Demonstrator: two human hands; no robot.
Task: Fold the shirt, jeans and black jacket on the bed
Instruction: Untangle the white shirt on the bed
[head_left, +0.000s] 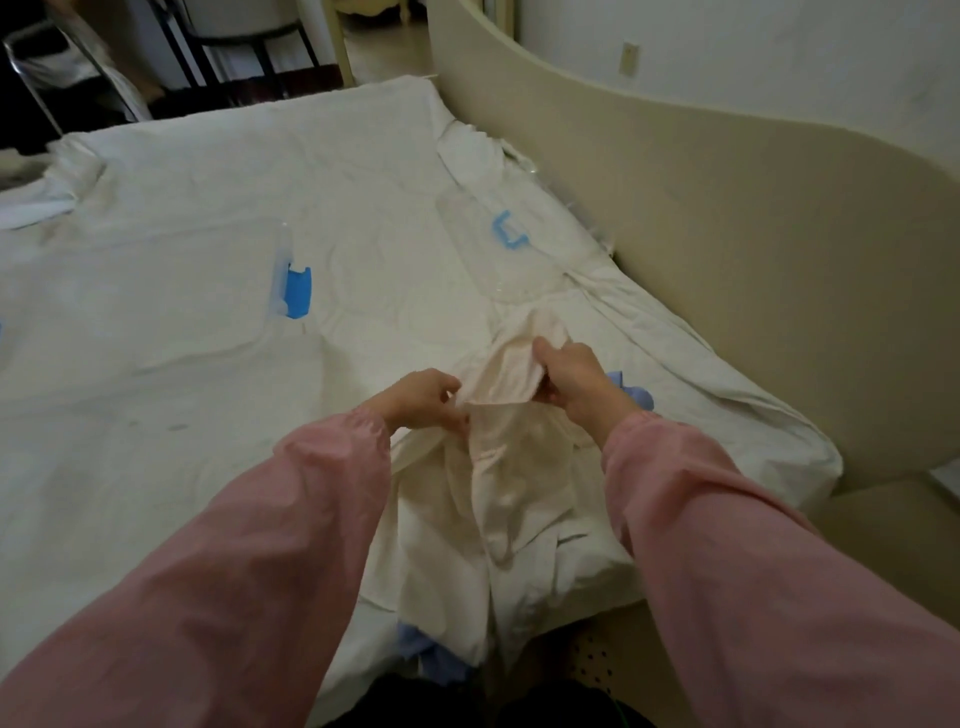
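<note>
Holding a cream shirt (511, 467) by its top edge over the near right part of the white-sheeted bed (208, 234), with the lower half draped onto the sheet. Pinching the cloth in the curled fingers (449, 385) of the left hand (423, 397), and gripping a bunched fold in the right hand (571, 379), thumb on top. Just beside blue cloth (639, 395) past the right wrist, blue tape marks (297, 291) farther up.
</note>
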